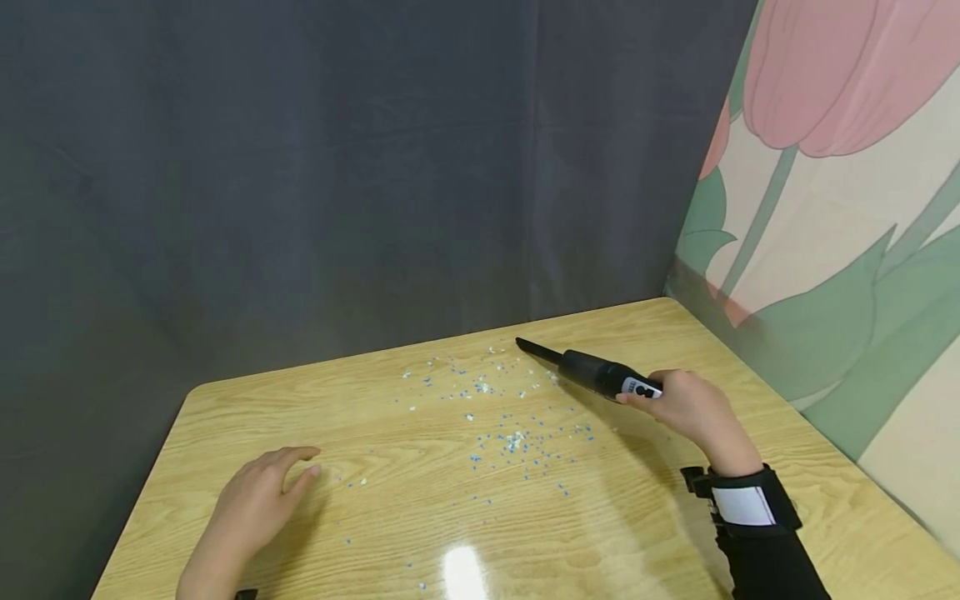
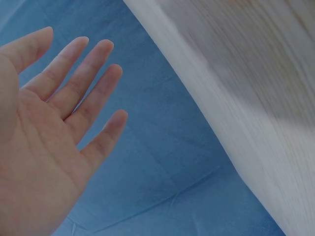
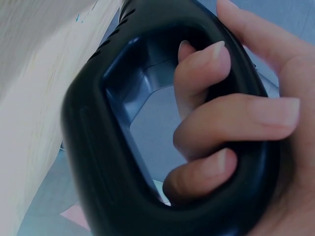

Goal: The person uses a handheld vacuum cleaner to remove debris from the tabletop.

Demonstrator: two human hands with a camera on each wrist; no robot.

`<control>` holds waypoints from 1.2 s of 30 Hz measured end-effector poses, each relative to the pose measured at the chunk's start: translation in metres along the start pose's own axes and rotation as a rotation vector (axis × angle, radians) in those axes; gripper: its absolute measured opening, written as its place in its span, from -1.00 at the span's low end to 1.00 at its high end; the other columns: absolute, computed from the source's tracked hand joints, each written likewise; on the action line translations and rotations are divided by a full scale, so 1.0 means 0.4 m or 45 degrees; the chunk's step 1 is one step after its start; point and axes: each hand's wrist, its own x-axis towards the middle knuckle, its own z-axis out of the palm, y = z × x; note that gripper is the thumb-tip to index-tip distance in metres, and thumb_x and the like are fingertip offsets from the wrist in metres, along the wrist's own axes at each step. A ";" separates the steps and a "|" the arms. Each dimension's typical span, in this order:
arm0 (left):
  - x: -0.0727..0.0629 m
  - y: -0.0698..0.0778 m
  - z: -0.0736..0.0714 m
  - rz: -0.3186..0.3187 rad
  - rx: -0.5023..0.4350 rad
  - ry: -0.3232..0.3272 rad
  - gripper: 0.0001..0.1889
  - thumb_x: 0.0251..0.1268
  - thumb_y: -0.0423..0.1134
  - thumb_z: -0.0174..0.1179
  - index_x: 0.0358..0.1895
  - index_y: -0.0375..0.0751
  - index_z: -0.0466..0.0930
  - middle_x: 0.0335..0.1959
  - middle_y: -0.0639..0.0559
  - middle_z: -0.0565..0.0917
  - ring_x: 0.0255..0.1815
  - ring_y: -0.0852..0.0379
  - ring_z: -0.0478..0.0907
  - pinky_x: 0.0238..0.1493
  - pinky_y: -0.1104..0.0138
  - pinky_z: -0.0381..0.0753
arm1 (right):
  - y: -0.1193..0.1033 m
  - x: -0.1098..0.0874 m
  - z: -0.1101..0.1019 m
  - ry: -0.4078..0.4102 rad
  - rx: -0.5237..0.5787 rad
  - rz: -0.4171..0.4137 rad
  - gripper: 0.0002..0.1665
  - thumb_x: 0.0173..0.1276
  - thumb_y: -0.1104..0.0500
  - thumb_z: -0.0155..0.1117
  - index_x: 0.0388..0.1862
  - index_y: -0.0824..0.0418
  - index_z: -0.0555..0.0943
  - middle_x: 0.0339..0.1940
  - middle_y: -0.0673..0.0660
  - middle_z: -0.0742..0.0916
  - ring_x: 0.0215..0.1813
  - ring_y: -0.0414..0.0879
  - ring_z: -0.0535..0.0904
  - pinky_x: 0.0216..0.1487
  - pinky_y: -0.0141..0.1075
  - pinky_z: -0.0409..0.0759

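Observation:
In the head view my right hand [image 1: 693, 408] grips a black handheld vacuum cleaner [image 1: 596, 372] with a narrow nozzle [image 1: 536, 350] directed at the table's far side. The right wrist view shows fingers [image 3: 231, 118] curled through its looped handle [image 3: 81, 142]. Blue and white scraps [image 1: 517, 442] lie scattered over the middle of the table, some close to the nozzle tip. My left hand [image 1: 258, 496] is held over the left part of the table, holding nothing. Its fingers [image 2: 81, 83] are spread and nearly straight in the left wrist view.
The wood-grain table [image 1: 285, 408] has a rounded far edge. Behind it hangs a dark curtain [image 1: 360, 183], and a flower-patterned panel [image 1: 840, 250] stands along the right side. A few stray scraps [image 1: 363, 481] lie near my left hand.

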 end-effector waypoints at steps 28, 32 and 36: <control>-0.004 -0.044 -0.021 -0.068 -0.014 -0.030 -0.51 0.46 0.10 0.12 0.20 -0.20 0.60 0.19 -0.33 0.58 0.17 -0.43 0.48 0.09 -0.33 0.44 | -0.098 0.028 0.045 0.040 -0.089 -0.097 -0.50 0.19 -0.19 0.47 -0.49 0.23 0.62 -0.64 0.02 0.56 -0.60 -0.10 0.41 -0.61 -0.27 0.33; -0.004 -0.043 -0.022 -0.066 -0.019 -0.034 -0.50 0.47 0.12 0.11 0.20 -0.21 0.60 0.19 -0.33 0.58 0.17 -0.43 0.49 0.08 -0.33 0.44 | -0.109 0.027 0.048 0.038 -0.094 -0.104 -0.50 0.18 -0.20 0.47 -0.47 0.22 0.63 -0.64 0.01 0.57 -0.61 -0.11 0.42 -0.62 -0.27 0.34; -0.004 -0.041 -0.018 -0.070 -0.019 -0.043 -0.55 0.46 0.04 0.15 0.20 -0.20 0.60 0.18 -0.33 0.58 0.17 -0.44 0.48 0.07 -0.33 0.45 | -0.114 0.022 0.043 0.021 -0.095 -0.094 -0.50 0.19 -0.21 0.46 -0.47 0.21 0.63 -0.63 0.01 0.57 -0.60 -0.11 0.43 -0.61 -0.27 0.35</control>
